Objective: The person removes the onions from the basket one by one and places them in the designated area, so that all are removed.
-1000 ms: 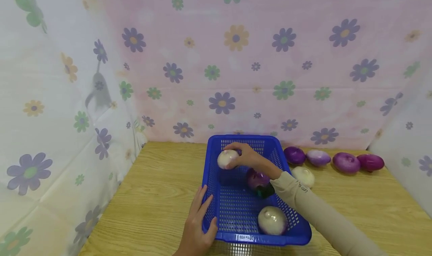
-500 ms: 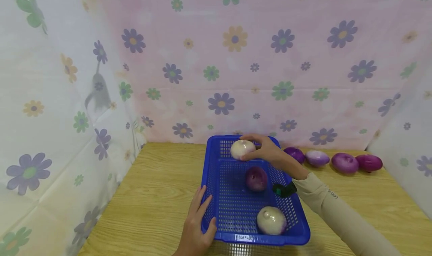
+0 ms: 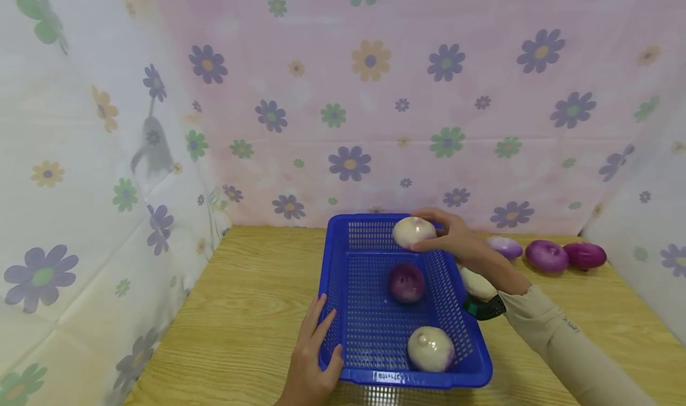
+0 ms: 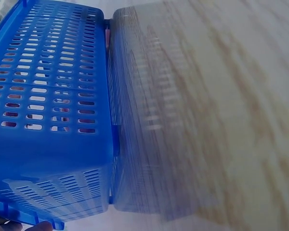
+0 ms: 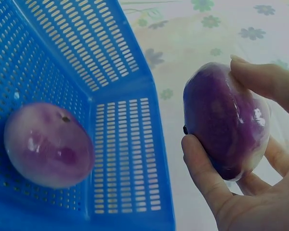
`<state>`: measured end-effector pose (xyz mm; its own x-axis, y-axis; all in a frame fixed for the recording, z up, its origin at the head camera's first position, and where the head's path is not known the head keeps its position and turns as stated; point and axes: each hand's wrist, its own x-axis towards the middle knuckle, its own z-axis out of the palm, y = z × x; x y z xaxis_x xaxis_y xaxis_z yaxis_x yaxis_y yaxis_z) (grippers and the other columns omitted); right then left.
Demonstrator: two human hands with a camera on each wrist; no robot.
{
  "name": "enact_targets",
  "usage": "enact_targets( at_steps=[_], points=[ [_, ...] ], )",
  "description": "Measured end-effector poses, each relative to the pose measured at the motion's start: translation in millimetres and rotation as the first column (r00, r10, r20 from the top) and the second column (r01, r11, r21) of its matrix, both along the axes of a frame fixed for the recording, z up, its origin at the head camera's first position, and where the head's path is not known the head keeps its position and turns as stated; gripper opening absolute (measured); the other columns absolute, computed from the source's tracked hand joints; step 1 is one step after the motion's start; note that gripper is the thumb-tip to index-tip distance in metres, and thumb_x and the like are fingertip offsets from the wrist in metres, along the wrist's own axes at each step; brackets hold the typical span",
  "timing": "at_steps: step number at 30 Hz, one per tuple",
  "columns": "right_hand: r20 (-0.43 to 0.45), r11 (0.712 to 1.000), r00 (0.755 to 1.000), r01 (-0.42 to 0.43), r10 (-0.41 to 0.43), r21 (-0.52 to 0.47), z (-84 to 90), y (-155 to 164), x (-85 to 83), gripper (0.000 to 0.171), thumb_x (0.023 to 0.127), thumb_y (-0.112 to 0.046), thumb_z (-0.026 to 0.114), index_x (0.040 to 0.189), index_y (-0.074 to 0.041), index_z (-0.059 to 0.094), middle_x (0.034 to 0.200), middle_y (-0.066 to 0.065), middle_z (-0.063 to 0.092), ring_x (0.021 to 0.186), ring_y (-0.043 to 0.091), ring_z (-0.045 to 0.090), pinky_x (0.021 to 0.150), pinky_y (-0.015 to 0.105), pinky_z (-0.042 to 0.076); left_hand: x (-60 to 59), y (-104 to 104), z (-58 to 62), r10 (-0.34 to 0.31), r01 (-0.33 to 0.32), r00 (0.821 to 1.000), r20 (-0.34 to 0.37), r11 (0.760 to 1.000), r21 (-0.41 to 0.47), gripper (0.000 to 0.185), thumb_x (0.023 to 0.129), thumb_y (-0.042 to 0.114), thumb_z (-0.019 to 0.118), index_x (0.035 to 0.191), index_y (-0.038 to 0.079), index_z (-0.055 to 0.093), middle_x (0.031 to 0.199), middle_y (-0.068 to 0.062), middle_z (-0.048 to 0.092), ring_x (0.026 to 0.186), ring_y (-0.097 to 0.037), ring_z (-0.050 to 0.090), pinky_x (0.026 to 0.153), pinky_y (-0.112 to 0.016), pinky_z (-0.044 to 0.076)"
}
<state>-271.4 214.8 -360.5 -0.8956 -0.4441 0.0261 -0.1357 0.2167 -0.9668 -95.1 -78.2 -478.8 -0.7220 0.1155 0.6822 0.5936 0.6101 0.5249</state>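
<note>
The right hand point(image 3: 455, 236) holds a pale onion point(image 3: 414, 232) above the far right corner of the blue basket point(image 3: 336, 257), which stands on the wooden desk point(image 3: 246, 311). The fingers point(image 5: 260, 79) and thumb are curled round the onion and clamped on it; the right wrist view shows that its underside is deep purple, while from the head view its top reads white. The onion is clear of the basket floor and level with the far rim. The left hand point(image 3: 311, 358) rests on the near left corner of the basket, with straight fingers point(image 3: 321, 322) laid against the outside of the left wall and the thumb at the front rim; the fingers are slightly apart and not clamped. Inside the basket lie two more onions: a purple onion point(image 3: 407, 282) near the middle and a white onion point(image 3: 431, 349) close to the front wall. On the desk just beside the right wall of the basket lies a pale bulb point(image 3: 477, 284), partly hidden by the right forearm in its beige sleeve point(image 3: 568, 346). Further right, along the back edge of the desk, a row of purple onions point(image 3: 546, 255) lies well apart from the basket. A flowered cloth point(image 3: 370, 114) hangs behind and to both sides.
</note>
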Motion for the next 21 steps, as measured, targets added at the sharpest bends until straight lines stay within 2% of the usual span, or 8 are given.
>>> enact_targets(
  at_steps=[1,5,8,16,21],
  points=[
    [0.006,1.000,1.000,0.008,-0.008,0.000,-0.2,3,0.9,0.066,0.078,-0.014,0.077,0.137,-0.014,0.047,0.123,0.012,0.055,0.087,0.020,0.060,0.061,0.028,0.047,-0.1,0,0.0,0.000,0.000,1.000,0.001,1.000,0.000,0.059,0.074,0.006,0.063,0.131,0.000,0.053,0.146,-0.020,0.036,0.135,-0.040,0.030,0.109,-0.022,0.018],
    [0.027,1.000,0.999,0.025,-0.025,0.003,0.4,15,5.6,0.065,0.079,-0.015,0.076,0.137,-0.019,0.046,0.118,0.011,0.059,0.082,0.016,0.058,0.053,0.028,0.043,-0.1,1,0.0,-0.001,0.001,1.000,0.007,1.000,-0.002,0.059,0.074,0.006,0.063,0.131,0.000,0.053,0.146,-0.020,0.036,0.136,-0.038,0.029,0.109,-0.023,0.018],
    [0.018,1.000,0.999,0.028,-0.028,0.001,1.3,22,9.1,0.065,0.080,-0.014,0.075,0.138,-0.016,0.045,0.122,0.009,0.057,0.093,0.018,0.059,0.068,0.035,0.050,0.1,1,-0.3,-0.002,0.002,1.000,0.006,1.000,-0.001,0.059,0.074,0.006,0.063,0.131,0.000,0.053,0.146,-0.020,0.036,0.136,-0.038,0.028,0.109,-0.023,0.019],
    [-0.009,0.999,0.999,0.036,-0.036,0.008,4.2,45,18.6,0.063,0.083,-0.012,0.071,0.139,-0.012,0.041,0.127,0.010,0.051,0.101,0.020,0.058,0.079,0.042,0.052,-0.4,0,-1.4,-0.013,0.013,1.000,-0.012,1.000,0.014,0.057,0.072,0.004,0.063,0.128,-0.006,0.054,0.145,-0.021,0.036,0.135,-0.041,0.029,0.110,-0.021,0.018],
    [-0.047,0.996,0.996,0.072,-0.070,0.047,1.9,60,21.6,0.059,0.085,-0.013,0.070,0.138,-0.014,0.043,0.132,0.004,0.044,0.107,0.013,0.055,0.082,0.031,0.050,-0.8,-1,-0.2,-0.014,0.014,1.000,-0.014,1.000,0.014,0.057,0.072,0.004,0.063,0.128,-0.005,0.054,0.145,-0.022,0.037,0.135,-0.040,0.030,0.110,-0.021,0.017]
  ],
)
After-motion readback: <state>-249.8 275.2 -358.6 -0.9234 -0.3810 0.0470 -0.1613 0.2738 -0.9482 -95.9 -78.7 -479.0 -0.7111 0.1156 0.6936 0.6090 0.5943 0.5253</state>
